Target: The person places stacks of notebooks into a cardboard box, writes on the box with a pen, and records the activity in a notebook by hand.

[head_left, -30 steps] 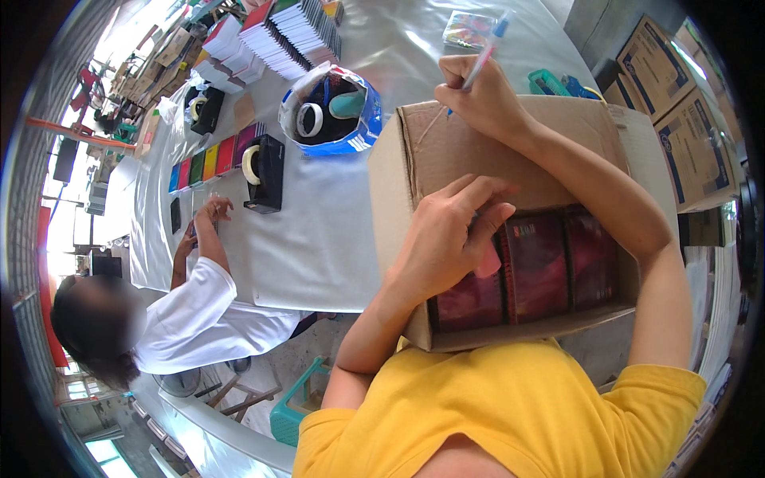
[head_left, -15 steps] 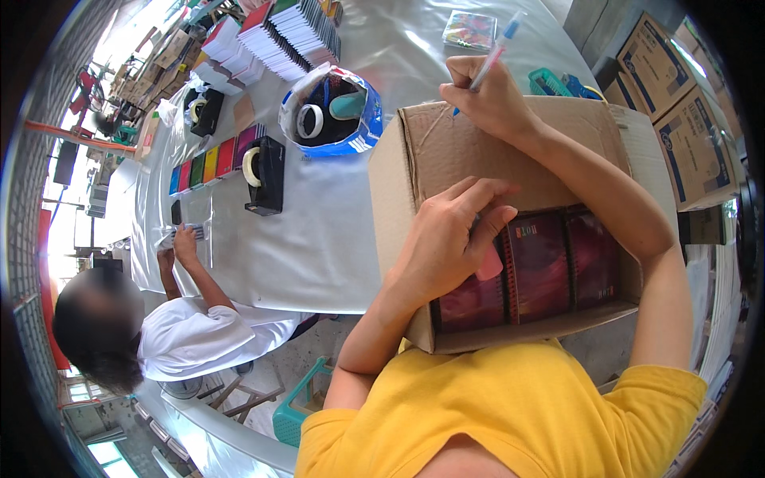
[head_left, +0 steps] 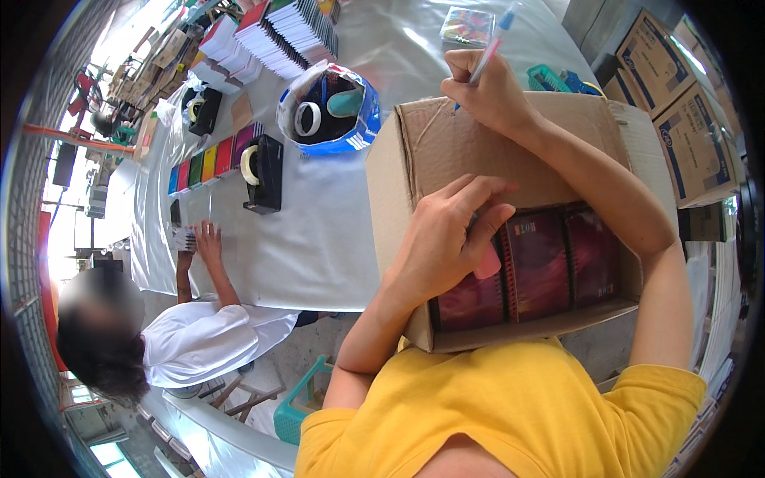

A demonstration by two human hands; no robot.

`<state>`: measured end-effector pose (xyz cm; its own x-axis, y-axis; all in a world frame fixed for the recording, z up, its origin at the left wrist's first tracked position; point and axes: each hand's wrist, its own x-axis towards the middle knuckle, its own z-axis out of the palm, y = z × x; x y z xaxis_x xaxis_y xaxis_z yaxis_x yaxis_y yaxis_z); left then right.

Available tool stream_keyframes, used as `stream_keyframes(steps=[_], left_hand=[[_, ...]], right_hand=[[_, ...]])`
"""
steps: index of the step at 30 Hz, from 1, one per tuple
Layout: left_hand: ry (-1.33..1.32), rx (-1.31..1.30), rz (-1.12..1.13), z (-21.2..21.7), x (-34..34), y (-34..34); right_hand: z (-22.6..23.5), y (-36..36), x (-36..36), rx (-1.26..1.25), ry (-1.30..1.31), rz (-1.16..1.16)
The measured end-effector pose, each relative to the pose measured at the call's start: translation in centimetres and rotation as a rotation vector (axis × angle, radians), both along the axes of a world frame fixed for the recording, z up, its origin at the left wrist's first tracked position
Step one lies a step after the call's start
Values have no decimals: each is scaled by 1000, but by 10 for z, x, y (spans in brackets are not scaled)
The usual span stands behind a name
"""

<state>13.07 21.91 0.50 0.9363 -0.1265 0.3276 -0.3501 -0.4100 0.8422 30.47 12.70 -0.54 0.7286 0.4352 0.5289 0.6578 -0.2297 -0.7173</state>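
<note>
Notebooks with dark red covers and spiral bindings point(head_left: 540, 263) are filling the near part of an open brown cardboard box point(head_left: 386, 175) directly in front of the person, lying in three columns side by side; their long axes are running away from the body, each visible spiral following the left edge of its cover. The left hand point(head_left: 450, 231) is bending over the box's left side, fingers loosely curled around a pink rounded piece point(head_left: 488, 263), whose lower end is showing beneath the thumb, above the notebooks. Farther out, a broad cardboard flap point(head_left: 442, 155) is covering the rest of the opening. Over its far left corner the right hand point(head_left: 490, 88) is pinching a slim pen with a clear pinkish barrel and blue ends point(head_left: 492, 52), fingers closed tightly about its lower part. The pen is slanting, its tip pointing down and leftward at the flap, its other end pointing up, away and rightward; whether the tip is touching cannot be told. Beyond the box's left side, a blue-and-white open-topped bag point(head_left: 362, 131) is holding a white tape ring point(head_left: 316, 119) and a teal rounded object point(head_left: 345, 103). Farther still, a flat clear case point(head_left: 468, 25) is containing small multicoloured pieces.
</note>
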Motion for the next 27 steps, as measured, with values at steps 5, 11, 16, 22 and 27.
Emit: stream_keyframes(steps=[5,11,16,22,27], left_hand=[[-10,-6,6,0,0,1],[14,9,23,0,0,4],[26,-28,-1,6,-2,0],[262,-324,10,-2,-5,-2],[-314,-135,201,25,-1,-12]], right_hand=[[-1,-1,3,-41,-31,11],[-4,2,0,-56,-41,21],[8,-12,11,159,307,77],[38,-62,-24,-9,666,452],[80,-96,-85,-162,626,643]])
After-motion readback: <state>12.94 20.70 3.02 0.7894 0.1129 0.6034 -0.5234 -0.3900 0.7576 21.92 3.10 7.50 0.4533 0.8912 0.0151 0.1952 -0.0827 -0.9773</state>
